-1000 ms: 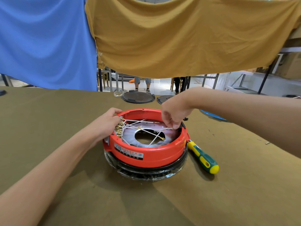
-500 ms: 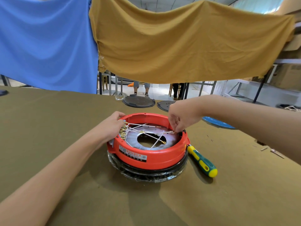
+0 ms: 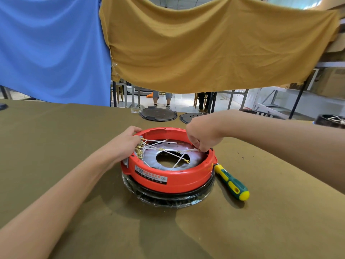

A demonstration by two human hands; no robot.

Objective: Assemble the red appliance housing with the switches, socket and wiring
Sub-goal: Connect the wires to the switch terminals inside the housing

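The red round appliance housing [image 3: 173, 181] lies open side up on a black plastic-wrapped base [image 3: 168, 198] in the middle of the table. White wires [image 3: 168, 149] with brass terminals cross its inside over a silver plate with a central hole. My left hand [image 3: 127, 142] grips the housing's left rim beside the cluster of terminals. My right hand [image 3: 203, 134] reaches over the right rim and pinches a white wire end there; its fingertips hide what the wire meets.
A green and yellow screwdriver [image 3: 232, 183] lies against the housing's right side. Two dark round plates [image 3: 158, 114] sit at the table's far edge. Another dark round part [image 3: 332, 120] is at the far right. Blue and mustard cloths hang behind.
My right hand has lifted slightly along the right rim, pulling the white wire tighter. My left hand stays on the left rim. The view has tilted a little.
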